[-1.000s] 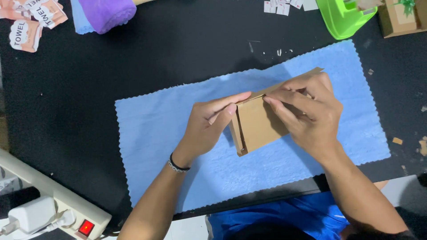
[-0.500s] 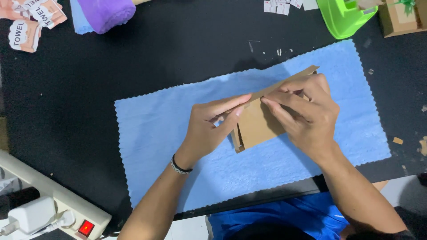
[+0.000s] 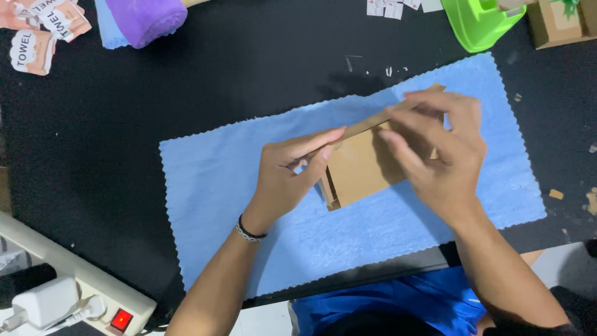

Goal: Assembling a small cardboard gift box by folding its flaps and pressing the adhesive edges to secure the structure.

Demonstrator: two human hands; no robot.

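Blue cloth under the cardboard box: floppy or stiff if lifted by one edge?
Likely floppy: the blue cloth lies flat and thin on the black table. Probably light, and it may slide if pushed. Both hands are on the cardboard box.

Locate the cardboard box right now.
Head view, centre-right: the cardboard box is held by the left hand and right hand over the blue cloth.

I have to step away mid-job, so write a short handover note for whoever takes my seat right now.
Left hand: fingers pressed on the near end of the brown cardboard box.
Right hand: gripping the box's far side from above.
Box sits over the blue cloth on the black table.
Done: box partly formed, one side folded up.
Left: the near end is open and a flap sticks out. Whether anything is inside cannot be seen.
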